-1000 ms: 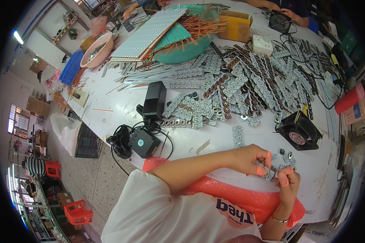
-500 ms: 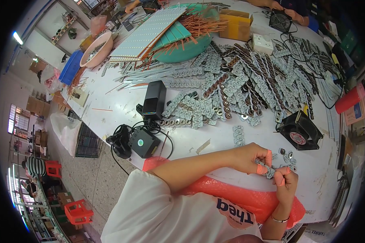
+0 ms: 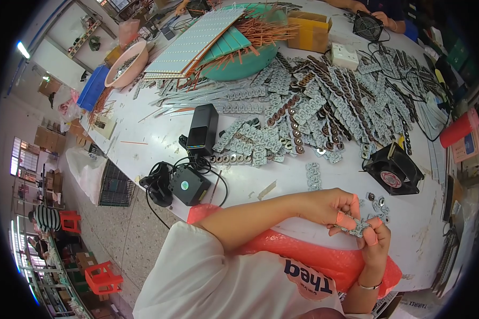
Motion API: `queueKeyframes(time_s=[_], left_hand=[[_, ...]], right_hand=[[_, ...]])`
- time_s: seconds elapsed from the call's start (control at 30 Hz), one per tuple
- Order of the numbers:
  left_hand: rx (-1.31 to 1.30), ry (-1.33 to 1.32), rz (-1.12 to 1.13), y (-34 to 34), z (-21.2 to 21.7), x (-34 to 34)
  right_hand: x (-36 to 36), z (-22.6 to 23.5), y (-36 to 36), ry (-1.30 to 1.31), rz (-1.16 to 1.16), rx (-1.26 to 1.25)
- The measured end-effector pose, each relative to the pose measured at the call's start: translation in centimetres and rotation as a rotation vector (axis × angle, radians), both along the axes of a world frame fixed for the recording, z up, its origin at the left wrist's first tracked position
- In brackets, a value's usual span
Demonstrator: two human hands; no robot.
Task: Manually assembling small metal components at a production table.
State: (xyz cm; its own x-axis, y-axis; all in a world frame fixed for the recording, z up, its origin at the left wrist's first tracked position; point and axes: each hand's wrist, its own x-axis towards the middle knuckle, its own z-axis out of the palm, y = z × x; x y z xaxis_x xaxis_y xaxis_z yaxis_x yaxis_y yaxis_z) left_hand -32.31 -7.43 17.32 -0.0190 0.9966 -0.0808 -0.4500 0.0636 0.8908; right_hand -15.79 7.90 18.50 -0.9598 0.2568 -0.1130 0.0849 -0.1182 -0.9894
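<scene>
My left hand (image 3: 329,208), with orange finger covers, grips one end of a short grey strip of small linked plates (image 3: 358,228). My right hand (image 3: 377,243), also with orange finger covers, pinches the other end of it. The fingers hide part of the strip. Just beyond my hands lie several small loose grey pieces (image 3: 378,203). A similar grey strip (image 3: 313,176) lies flat on the table past my left wrist.
A large heap of grey and brown strips (image 3: 308,106) covers the table's far side. Behind it stand a green basin (image 3: 239,69) with orange sticks and a yellow carton (image 3: 307,33). A black fan (image 3: 393,173) sits at right; black cabled devices (image 3: 189,185) at left.
My left hand has shifted its fingers on the strip, with more fingertips showing beneath it. The strip has turned slightly and moved a little right between my hands.
</scene>
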Motion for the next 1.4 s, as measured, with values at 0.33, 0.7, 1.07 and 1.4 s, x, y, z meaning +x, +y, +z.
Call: queueKeyframes(time_s=[0.33,0.7,1.07,1.4], left_hand=[[0.279,0.543,0.378,0.2,-1.2,1.2],[0.328,0.93,0.563,0.6,-0.9,1.1],[0.286,1.002,0.591,1.3,-1.6,1.8],[0.258,0.972,0.632,1.4,-1.0,2.0]], right_hand=[[-0.6,-1.3,-0.2,-0.035,-0.306,-0.092],[-1.2,-0.6,-1.1,-0.004,-0.288,0.356],[-0.9,-1.6,-0.5,0.035,-0.271,0.432],[-1.2,-1.1,-1.0,-0.005,-0.29,0.129]])
